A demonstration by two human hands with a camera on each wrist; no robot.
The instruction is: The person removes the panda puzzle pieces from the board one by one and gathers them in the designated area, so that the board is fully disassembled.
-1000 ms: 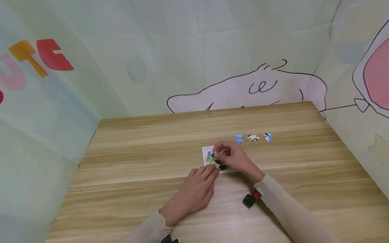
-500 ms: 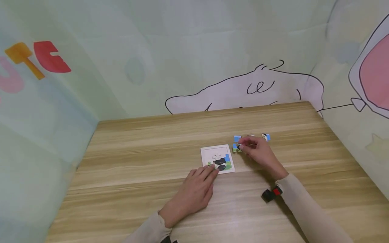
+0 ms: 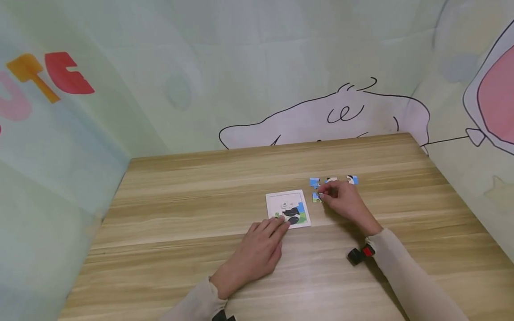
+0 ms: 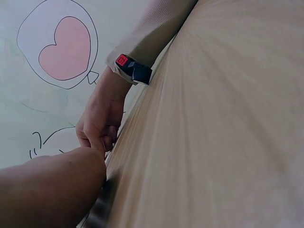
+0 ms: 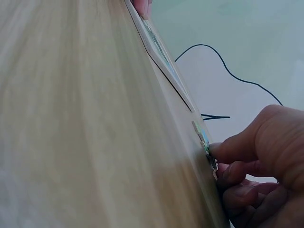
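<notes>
Puzzle board (image 3: 277, 200) under the left hand (image 3: 254, 252); the right hand (image 3: 346, 200) has moved off it to a loose piece (image 3: 316, 197) just right of it.
Work seems to turn from placing to picking: right fingers narrow, pinching that piece, left ones extended, hiding the board's near-left corner. Right of the board, a middle piece (image 3: 332, 179) is partly hidden.

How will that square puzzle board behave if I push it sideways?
The puzzle board looks thin and flat, so it would probably slide, not tip. Its straight edge suggests stiffness. The left hand, fingers on its near side, would likely resist the push.
</notes>
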